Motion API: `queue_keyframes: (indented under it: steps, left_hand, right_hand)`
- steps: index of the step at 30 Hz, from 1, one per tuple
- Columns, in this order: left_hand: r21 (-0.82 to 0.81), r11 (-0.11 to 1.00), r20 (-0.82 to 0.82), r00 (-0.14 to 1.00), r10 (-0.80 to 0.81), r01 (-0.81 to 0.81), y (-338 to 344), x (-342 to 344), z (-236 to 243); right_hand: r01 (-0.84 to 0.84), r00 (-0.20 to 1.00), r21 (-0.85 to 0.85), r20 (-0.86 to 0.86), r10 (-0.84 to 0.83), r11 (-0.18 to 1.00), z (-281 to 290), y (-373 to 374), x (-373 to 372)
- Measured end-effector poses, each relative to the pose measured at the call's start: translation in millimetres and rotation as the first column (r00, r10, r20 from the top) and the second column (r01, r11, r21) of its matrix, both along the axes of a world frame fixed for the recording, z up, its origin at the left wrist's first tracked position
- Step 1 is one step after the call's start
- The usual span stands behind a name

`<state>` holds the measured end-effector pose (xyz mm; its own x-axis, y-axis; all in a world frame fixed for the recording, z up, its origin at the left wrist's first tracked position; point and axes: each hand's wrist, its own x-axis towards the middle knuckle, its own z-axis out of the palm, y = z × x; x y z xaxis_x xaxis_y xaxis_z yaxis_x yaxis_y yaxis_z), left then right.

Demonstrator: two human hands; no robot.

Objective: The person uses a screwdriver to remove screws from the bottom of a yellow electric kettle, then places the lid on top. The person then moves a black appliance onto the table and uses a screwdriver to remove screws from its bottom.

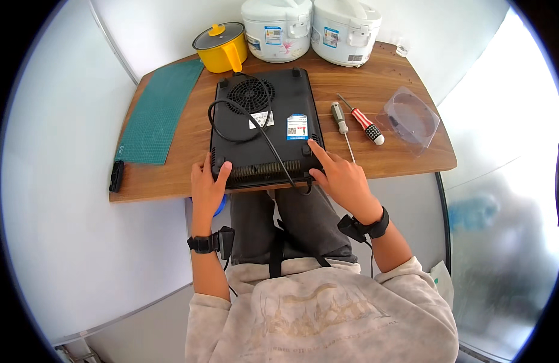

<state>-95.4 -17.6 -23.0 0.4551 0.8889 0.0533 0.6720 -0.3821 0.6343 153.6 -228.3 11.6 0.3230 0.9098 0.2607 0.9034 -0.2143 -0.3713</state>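
Observation:
A black induction cooker (279, 100) lies upside down on the wooden table, its round fan grille, small feet and stickers facing up. Its black power cord (264, 134) loops loosely over the underside. My left hand (209, 184) grips the near left corner, thumb on top and fingers along the side. At the near right corner, my right hand (344, 180) holds the edge, with the index finger stretched to a spot by the foot and the thumb near the cord's end. The lower fingers of my right hand are partly hidden.
Right of the cooker lie a grey-handled screwdriver (339, 118), a red-and-white-handled screwdriver (367, 126) and a clear plastic tray (421, 124). A green cutting mat (155, 118) and a small black object (116, 176) are left. Behind stand a yellow pot (222, 51) and two white rice cookers (279, 33).

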Motion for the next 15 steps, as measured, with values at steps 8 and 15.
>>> queue_keyframes:
  steps: [8,15]
  left_hand:
    - [-0.008,1.0,0.002,1.0,0.017,-0.017,2,2,1]
    - [-0.008,1.0,0.042,0.999,0.027,-0.027,-3,-1,0]
  right_hand:
    - [-0.072,0.983,-0.114,-0.174,0.052,0.991,23,-7,17]
    - [0.279,0.905,-0.009,-0.33,-0.266,0.96,22,-45,59]
